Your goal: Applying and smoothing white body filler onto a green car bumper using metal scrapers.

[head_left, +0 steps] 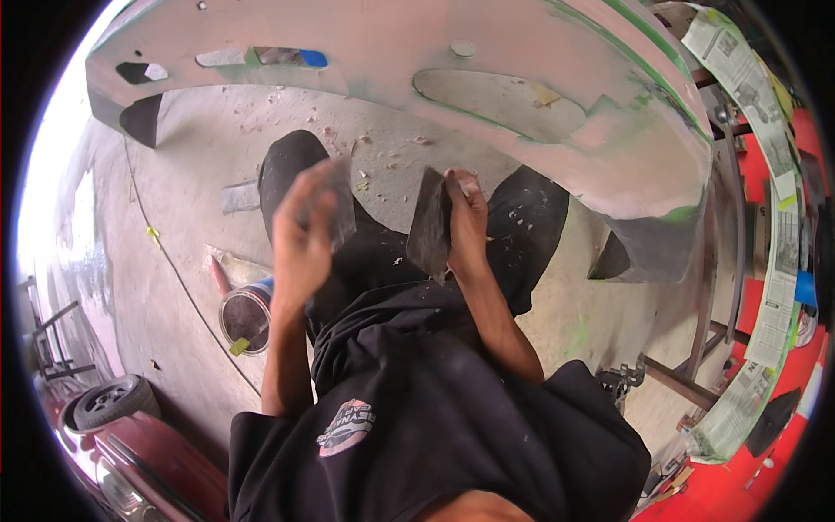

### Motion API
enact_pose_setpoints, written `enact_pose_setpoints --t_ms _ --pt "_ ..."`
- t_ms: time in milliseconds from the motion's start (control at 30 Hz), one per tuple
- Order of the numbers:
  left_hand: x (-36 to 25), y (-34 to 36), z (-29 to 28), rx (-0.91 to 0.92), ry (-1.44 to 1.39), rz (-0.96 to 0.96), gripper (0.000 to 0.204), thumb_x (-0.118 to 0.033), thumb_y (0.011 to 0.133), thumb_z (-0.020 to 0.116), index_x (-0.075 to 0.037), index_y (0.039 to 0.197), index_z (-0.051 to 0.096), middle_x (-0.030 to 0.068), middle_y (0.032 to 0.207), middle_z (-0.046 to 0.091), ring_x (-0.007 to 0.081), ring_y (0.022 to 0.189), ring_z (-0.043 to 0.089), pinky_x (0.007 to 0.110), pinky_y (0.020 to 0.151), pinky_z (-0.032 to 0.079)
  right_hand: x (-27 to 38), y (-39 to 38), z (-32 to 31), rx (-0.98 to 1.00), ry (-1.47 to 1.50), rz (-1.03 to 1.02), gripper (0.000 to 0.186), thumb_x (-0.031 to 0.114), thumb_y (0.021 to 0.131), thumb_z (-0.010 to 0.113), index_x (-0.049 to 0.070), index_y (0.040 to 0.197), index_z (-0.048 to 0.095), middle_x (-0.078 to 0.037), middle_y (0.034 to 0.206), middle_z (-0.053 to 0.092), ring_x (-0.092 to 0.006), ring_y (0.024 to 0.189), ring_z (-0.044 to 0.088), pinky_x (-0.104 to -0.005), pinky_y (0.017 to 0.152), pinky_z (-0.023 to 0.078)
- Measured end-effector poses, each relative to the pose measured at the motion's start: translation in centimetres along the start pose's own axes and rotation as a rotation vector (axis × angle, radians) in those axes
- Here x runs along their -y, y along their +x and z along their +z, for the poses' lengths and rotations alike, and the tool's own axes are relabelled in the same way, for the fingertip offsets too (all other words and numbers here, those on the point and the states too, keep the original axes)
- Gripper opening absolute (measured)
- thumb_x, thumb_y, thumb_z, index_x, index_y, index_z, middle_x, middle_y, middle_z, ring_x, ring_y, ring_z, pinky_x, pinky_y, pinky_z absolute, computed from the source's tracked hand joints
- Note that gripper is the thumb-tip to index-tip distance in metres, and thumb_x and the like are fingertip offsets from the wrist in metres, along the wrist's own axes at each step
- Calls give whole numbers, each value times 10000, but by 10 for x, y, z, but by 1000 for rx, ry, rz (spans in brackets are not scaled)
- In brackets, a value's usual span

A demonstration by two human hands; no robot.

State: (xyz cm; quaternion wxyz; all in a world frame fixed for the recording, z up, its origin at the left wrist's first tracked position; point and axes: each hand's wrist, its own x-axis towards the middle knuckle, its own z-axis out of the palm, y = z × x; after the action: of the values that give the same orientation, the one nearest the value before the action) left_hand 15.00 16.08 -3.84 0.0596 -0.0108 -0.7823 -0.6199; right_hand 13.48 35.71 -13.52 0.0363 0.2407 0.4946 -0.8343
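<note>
"What's the place like?"

"A bare grey floor, with a pinkish, green-edged car bumper stretching across its far side. A maroon car shows at the floor's near left corner, with a wheel on it or beside it; I can't tell which."

"And the left hand?"

"Raised over the lap, fingers bent around a thin grey plate. Both are blurred, so I can't tell how firm the grip is."

"The right one?"

"The right hand is grasping a dark flat plate, thumb along its edge. That plate stands tilted, nearly on end."

"So where are the two plates?"

"Side by side but apart, above the black trousers and between the knees, just short of the bumper's lower edge. Neither touches the bumper."

"Anything on the floor?"

"Towards its left edge, a round can with dark stuff inside and a yellow-green tab at the rim. A dark cable runs past it. Beyond, a flat grey piece lies beside the left knee, and small scraps are scattered near the bumper's lower edge."

"To the right?"

"A long curved strip covered with newspaper."
</note>
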Motion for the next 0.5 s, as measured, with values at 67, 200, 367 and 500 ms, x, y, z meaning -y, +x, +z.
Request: enact_pose_setpoints --t_ms 67,200,367,500 --pt "-18 -20 24 141 -190 -170 338 4 951 429 19 1272 534 158 1146 630 212 1094 587 300 930 436 -13 17 -5 -5 59 -13 329 310 986 551 62 1200 523 24 808 575 -26 749 521 -205 613 431" --pt "-12 -47 72 293 228 268 521 86 820 540 24 1334 479 210 1301 538 346 1118 575 381 964 458 -24 33 -5 718 332 218 601 478 1005 402 30 1407 390 -46 1098 555 -174 1001 558 -312 864 456" --pt "14 -56 89 174 467 332 527 112 794 541 22 1311 499 203 1267 549 360 1019 585 405 885 493 3 6 7 480 288 83 728 551 992 294 40 1504 210 -133 1497 365 -301 1332 412 -455 1096 351" --pt "-2 -55 88 237 466 493 541 98 711 593 20 1245 559 183 1170 580 345 958 606 394 781 535 36 -7 21 559 628 218 893 704 917 248 32 1504 201 -133 1524 317 -294 1400 303 -505 1154 221"
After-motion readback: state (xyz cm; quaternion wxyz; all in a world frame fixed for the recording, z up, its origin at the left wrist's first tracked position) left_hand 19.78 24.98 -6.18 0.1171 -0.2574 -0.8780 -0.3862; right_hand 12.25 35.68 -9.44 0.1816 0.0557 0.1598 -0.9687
